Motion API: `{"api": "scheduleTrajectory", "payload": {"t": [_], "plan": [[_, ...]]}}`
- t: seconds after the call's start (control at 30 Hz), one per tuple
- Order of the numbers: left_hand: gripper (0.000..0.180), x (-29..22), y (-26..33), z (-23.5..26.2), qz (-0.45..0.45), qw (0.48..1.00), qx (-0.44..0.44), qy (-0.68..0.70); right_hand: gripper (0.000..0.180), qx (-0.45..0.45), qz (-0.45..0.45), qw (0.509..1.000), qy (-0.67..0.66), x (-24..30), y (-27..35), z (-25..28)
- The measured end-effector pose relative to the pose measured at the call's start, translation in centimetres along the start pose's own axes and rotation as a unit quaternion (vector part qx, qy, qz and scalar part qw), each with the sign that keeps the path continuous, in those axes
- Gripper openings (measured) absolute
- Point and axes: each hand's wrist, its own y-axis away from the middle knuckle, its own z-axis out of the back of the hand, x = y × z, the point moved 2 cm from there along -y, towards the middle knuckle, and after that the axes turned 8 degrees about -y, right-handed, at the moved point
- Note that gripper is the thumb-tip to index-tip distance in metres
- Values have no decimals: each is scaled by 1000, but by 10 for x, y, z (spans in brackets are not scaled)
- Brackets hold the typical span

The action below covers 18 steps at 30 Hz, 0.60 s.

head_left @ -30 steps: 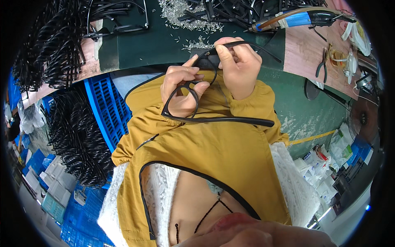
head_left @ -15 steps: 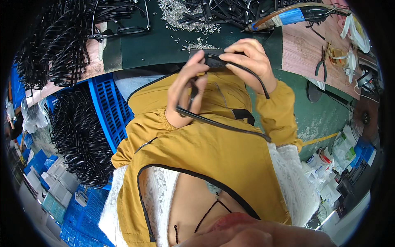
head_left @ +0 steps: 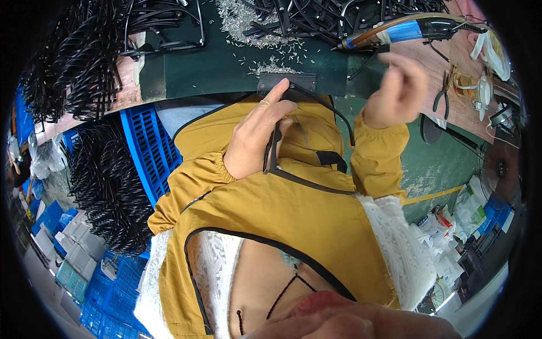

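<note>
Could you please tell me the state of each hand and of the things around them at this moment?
left hand: closed in a grip on the black glasses frame.
black glasses frame: held edge-on above the lap, temples hanging out.
right hand: raised, fingers curled, holding nothing visible.
blue-handled tool: lying on the bench, untouched.
pliers: lying on the bench.
blue crate: standing beside the bench.

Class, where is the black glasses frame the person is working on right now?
In the head view, the black glasses frame sits at centre, gripped by the left hand just below the green bench mat, over the yellow jacket.
</note>
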Motion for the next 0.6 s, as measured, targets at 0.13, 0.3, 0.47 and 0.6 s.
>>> {"api": "scheduleTrajectory", "payload": {"t": [0.13, 0.3, 0.47, 0.6], "plan": [[38, 2, -2, -2, -11, 1000, -3, 0, 30, -195, -238, 942, -132, -59, -7, 2], [40, 2, 0, -2, 3, 1000, -12, 23, 33, -174, -307, 819, -453, -77, -24, -26], [16, 2, 1, -3, 24, 999, 1, 49, 33, -69, -306, 769, -556, -64, -34, -49], [16, 3, 1, -3, 30, 998, -3, 49, 29, -161, -338, 768, -519, -74, -27, -52]]}}
